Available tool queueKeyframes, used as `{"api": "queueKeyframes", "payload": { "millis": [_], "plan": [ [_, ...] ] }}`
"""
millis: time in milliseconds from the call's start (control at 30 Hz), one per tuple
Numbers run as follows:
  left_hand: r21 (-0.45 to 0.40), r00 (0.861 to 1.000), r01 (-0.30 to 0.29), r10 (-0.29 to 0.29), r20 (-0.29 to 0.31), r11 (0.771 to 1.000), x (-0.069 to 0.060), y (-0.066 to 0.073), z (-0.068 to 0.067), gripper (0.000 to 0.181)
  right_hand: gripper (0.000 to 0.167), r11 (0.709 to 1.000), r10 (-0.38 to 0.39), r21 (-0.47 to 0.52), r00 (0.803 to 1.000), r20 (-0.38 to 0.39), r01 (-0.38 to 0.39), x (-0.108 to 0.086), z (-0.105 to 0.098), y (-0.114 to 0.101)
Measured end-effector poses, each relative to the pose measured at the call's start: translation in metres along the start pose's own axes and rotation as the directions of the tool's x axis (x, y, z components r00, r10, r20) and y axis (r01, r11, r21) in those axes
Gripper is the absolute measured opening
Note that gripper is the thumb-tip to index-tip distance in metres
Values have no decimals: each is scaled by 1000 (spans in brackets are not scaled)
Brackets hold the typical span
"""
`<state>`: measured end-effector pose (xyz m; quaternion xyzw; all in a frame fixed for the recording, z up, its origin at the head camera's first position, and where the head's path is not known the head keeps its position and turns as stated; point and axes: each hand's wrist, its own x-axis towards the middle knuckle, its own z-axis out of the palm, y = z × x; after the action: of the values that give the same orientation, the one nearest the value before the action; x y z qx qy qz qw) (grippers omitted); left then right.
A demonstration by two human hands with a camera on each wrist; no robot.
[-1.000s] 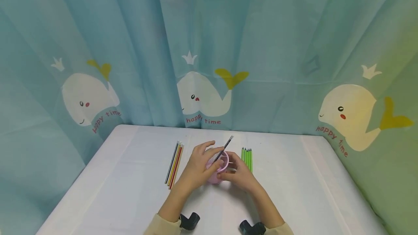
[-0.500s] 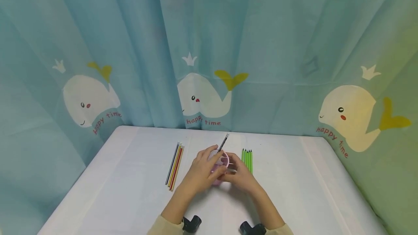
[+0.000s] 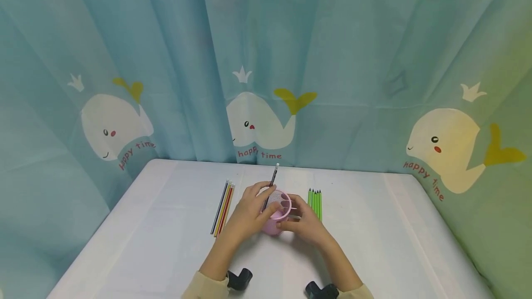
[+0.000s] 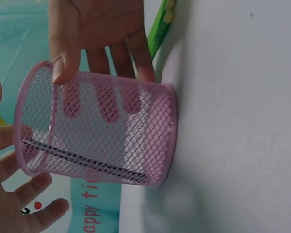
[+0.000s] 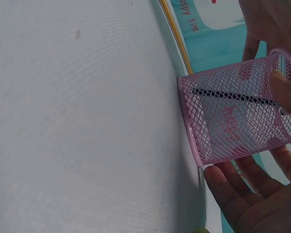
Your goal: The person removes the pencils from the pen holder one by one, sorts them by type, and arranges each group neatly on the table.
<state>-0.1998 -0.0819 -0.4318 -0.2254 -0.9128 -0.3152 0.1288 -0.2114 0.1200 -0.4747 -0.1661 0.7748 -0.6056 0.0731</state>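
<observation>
A pink mesh pencil cup [image 3: 272,229] stands upright at the middle of the table. My right hand [image 3: 307,223] holds it from the right, thumb near the rim and fingers behind the mesh. Inside, a dark patterned pencil [image 4: 82,159] leans towards the left side, its white-tipped end above the rim in the head view. My left hand [image 3: 249,213] is at the cup's left rim, beside that pencil. Its thumb and fingers [image 4: 36,188] are spread apart in the left wrist view. Part of the pencil's upper length is hidden there by the left fingers.
Left of the cup lie several pencils [image 3: 224,206], dark, yellow and red. Green pencils [image 3: 316,204] lie to the right, partly behind the right forearm. A blue curtain [image 3: 353,68] with whale prints hangs behind the white table [image 3: 374,243].
The pencil's top end has swung leftward, from leaning right to standing more upright at the cup's left side. My left hand has shifted slightly left. The right hand keeps its place on the cup.
</observation>
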Motion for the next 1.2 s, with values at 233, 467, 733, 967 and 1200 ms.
{"api": "queueKeyframes", "payload": {
  "millis": [233, 467, 733, 967, 1200],
  "plan": [
    [-10, 998, -31, 31, -53, 999, 2, 0, -10, 50, 75, 1000, 19, -6, 1000, -16, -19, 2, 1, -1],
    [-89, 992, -42, 31, -123, 995, 3, 0, -20, 47, 76, 1000, 27, -6, 999, -19, -27, 3, 1, -3],
    [-194, 983, -71, 36, -178, 979, 4, 1, -28, 44, 76, 1000, 11, -11, 1000, -18, -12, 4, 1, -5],
    [-217, 976, -95, 49, -210, 972, 3, 1, -32, 43, 76, 999, 8, -35, 1000, -20, -9, 1, 1, -5],
    [-281, 969, -139, 71, -237, 950, 1, 1, -39, 43, 76, 1000, 17, -18, 1000, -15, -17, 0, 2, -1]
  ]
}}
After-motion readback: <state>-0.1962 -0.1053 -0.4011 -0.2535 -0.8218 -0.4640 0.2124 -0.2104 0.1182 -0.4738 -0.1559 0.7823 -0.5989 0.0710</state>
